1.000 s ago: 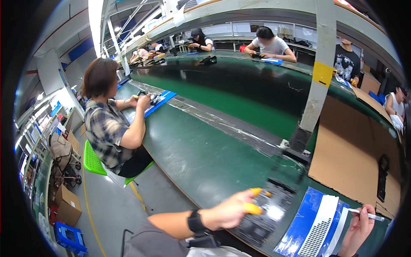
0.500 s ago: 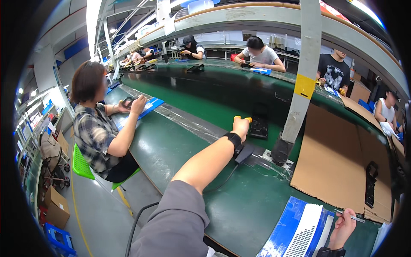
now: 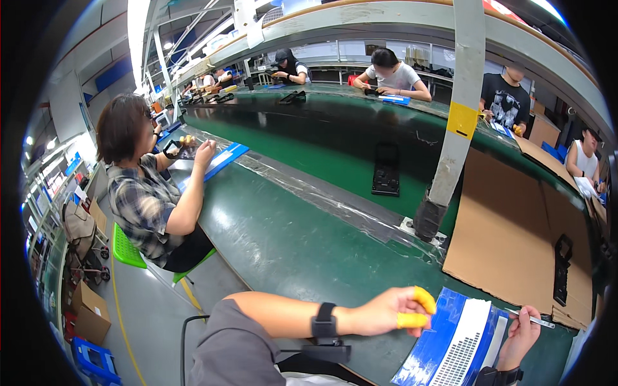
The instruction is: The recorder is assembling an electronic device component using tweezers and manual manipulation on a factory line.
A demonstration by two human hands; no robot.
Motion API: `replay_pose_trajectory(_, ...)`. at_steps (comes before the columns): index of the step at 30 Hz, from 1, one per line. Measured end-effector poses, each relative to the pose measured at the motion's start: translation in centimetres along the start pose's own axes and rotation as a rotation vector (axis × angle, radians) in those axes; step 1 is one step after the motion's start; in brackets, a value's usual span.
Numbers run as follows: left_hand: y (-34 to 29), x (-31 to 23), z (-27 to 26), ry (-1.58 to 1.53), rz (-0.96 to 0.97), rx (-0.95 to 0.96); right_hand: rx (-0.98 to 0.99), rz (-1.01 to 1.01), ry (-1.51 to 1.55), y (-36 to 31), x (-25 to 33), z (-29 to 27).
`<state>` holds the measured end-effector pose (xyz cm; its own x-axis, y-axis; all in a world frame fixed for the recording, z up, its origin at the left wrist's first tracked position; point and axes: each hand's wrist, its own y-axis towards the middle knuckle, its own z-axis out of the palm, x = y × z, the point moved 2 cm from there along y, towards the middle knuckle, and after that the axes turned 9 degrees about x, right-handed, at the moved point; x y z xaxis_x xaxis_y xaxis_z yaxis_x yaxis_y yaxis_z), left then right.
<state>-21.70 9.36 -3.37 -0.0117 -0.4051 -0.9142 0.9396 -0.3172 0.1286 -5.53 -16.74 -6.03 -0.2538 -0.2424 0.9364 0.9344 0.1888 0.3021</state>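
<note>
Left hand (image 3: 389,313): The thumb and a finger wear yellow covers and are bent, with a gap between them. Their tips are by the edge of the blue board (image 3: 432,334), but it is hard to tell from here if they touch it.
Right hand (image 3: 520,339): The fingers are pinched together on a thin silver tool (image 3: 542,321) that pokes out on both sides.
Board spot: It lies on the green table (image 3: 302,238), between the two hands. A white sheet (image 3: 465,331) with rows of little black marks is on it.
Green belt (image 3: 328,164): A black part (image 3: 386,174) lies there, left of the metal post (image 3: 453,161).
Brown cardboard (image 3: 505,238): It is flat on the right, under a long black piece (image 3: 562,270).
Neighbor (image 3: 151,199): This person sits on a green chair (image 3: 129,248) at the left.
</note>
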Motion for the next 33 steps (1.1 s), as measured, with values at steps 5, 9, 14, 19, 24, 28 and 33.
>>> replay_pose_trajectory(5, 1.4, 4.1, -2.2, -0.099, -0.143, -0.039, -0.071, 0.023, 0.055, 0.0, -0.3, -0.2)
replay_pose_trajectory(9, 2.3, 3.7, -2.0, -0.254, -0.202, -0.015, -0.124, 0.043, 0.084, -0.1, 1.0, -1.1)
replay_pose_trajectory(14, 1.0, 3.2, -2.6, -0.288, -0.269, -0.076, -0.061, 0.099, 0.152, 0.6, 0.3, 0.9)
replay_pose_trajectory(19, 1.9, 3.2, -1.9, -0.289, -0.31, -0.05, -0.025, 0.114, 0.213, 0.7, 0.4, -0.3)
replay_pose_trajectory(24, 2.0, 3.8, -1.8, -0.325, -0.339, -0.077, -0.043, 0.137, 0.204, 0.9, -0.1, -0.6)
replay_pose_trajectory(28, 2.1, 3.1, -1.4, -0.363, -0.33, -0.072, -0.147, 0.044, 0.055, 1.5, 0.1, -1.9)
replay_pose_trajectory(33, 2.4, 3.3, -1.4, -0.327, -0.308, -0.066, -0.148, -0.06, -0.583, 2.4, 1.0, -4.2)
